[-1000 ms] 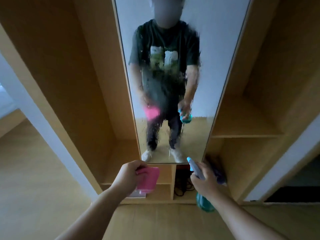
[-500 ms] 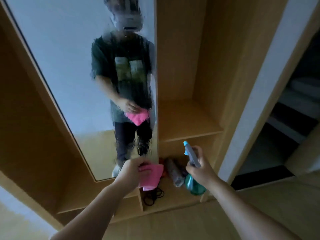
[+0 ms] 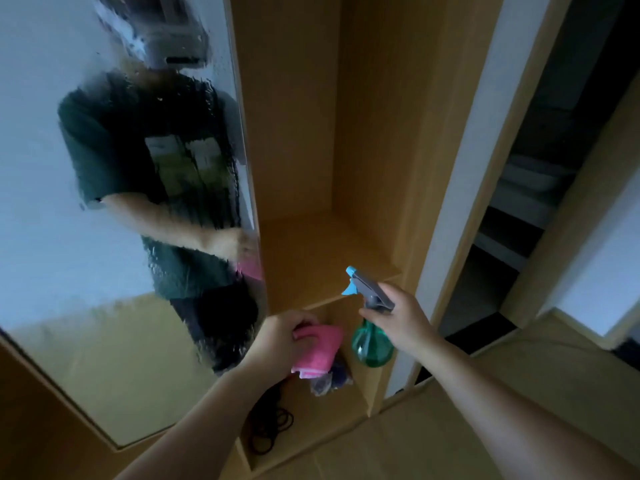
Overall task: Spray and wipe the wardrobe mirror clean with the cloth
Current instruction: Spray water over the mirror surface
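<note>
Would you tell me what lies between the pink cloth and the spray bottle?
Nothing: in the head view the gap between the pink cloth and the spray bottle is bare, showing only the wooden shelf compartment behind.

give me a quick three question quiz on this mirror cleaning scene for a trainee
1. True or false: the left hand grips the folded pink cloth.
2. The green translucent spray bottle is held by: A the right hand; B the left hand; C neither hand.
3. In one word, is the tall wardrobe mirror wet or dry?
Key: 1 true; 2 A; 3 wet, streaked with droplets.
</note>
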{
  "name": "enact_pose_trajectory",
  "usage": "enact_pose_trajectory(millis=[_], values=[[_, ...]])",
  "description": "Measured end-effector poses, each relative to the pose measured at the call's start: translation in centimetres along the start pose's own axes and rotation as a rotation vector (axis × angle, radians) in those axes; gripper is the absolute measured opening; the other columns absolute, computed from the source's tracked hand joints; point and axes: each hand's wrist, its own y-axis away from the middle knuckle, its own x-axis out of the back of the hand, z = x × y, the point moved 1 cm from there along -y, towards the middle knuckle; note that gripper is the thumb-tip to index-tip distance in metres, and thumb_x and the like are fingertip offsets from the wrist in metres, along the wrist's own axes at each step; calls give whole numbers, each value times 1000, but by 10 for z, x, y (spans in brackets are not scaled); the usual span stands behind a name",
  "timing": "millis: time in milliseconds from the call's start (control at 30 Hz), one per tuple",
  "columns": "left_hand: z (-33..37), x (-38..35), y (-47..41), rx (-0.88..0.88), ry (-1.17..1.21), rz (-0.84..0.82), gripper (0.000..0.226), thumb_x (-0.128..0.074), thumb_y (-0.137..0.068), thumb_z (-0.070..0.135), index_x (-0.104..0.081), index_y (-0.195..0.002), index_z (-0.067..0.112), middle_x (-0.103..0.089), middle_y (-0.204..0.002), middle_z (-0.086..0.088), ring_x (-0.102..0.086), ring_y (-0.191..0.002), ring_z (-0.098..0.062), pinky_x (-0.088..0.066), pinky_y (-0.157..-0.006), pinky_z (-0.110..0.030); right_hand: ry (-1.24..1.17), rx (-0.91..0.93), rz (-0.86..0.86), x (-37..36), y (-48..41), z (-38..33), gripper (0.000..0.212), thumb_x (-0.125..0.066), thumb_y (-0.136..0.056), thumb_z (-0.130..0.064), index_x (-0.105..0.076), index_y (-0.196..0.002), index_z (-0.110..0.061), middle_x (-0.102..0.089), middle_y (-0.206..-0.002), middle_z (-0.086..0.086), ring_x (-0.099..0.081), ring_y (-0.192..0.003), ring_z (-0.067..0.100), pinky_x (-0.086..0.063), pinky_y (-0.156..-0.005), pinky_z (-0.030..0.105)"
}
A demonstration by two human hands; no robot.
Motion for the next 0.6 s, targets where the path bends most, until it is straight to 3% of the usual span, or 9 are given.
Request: enact_pose_trajectory(millis=[133, 233, 367, 500, 600], values=[[-4, -5, -25, -68, 6, -5, 30, -64, -76, -5, -71, -90, 21, -62, -77, 19, -55, -79, 19, -44, -65, -3, 62, 3, 30, 7, -30, -2, 13, -73, -85, -13, -61, -89, -11, -61, -78, 7, -62, -79, 18, -48, -73, 27], [-4, -12, -40, -71, -18, -25, 28, -60, -79, -5, -71, -89, 19, -65, -78, 14, -60, -76, 6, -49, -68, -10, 117, -5, 44, 11, -54, -1, 23, -72, -86, -15, -61, -99, 0, -64, -86, 15, -63, -84, 23, -49, -74, 33], [-4, -20, -69, -73, -52, -14, 22, -59, -82, -2, -71, -91, 14, -68, -81, 5, -63, -76, -9, -53, -68, -20, 145, -12, 70, 20, -97, 9, 19, -73, -85, -16, -61, -95, -5, -64, -83, 9, -62, -78, 11, -40, -65, 16], [-4, -33, -101, -16, -21, 62, 18, -61, -83, 3, -69, -91, 17, -62, -77, 15, -58, -71, 2, -48, -59, -13, 129, 1, 3, 24, -153, 30, 16, -75, -83, -12, -63, -94, -11, -63, -83, 5, -62, -83, 18, -45, -73, 24], [-6, -42, -122, 51, -23, 52, 17, -61, -87, 7, -68, -94, 21, -60, -76, 17, -56, -66, 4, -44, -54, -9, 130, 32, -22, 22, -190, 45, 15, -74, -83, -11, -63, -92, -16, -62, -84, 2, -60, -81, 16, -45, -70, 24]])
